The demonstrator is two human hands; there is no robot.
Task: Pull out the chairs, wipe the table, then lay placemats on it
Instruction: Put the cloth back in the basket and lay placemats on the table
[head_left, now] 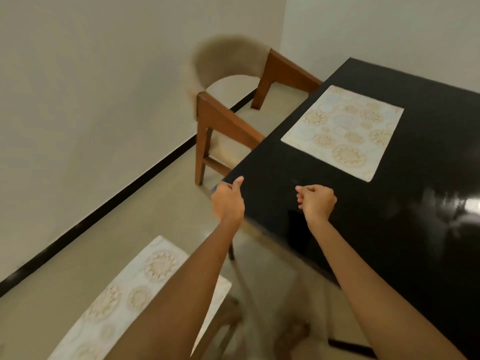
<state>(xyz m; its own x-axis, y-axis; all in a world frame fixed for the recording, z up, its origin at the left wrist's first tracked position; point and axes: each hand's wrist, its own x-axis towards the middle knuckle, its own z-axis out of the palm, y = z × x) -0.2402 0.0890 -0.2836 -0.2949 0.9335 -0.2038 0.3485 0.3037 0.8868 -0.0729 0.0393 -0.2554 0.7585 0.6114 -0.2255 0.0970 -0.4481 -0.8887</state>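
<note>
A glossy black table [415, 242] fills the right side. One pale placemat [342, 132] with gold round patterns lies flat on it near the far left edge. My left hand [228, 201] is at the table's near left corner, with the thumb on top and the fingers curled under the edge; a small blue bit shows beside the fingers. Over the tabletop, just right of that corner, my right hand [317, 202] has its fingers curled and holds nothing visible. More matching placemats [124, 294] lie at the lower left, partly hidden under my left forearm.
A wooden armchair [228, 120] with a beige seat stands pulled out at the table's far left side, close to the white wall. A blurred wooden chair frame [228, 318] shows below the placemats. A black skirting strip [104, 214] runs along the beige floor.
</note>
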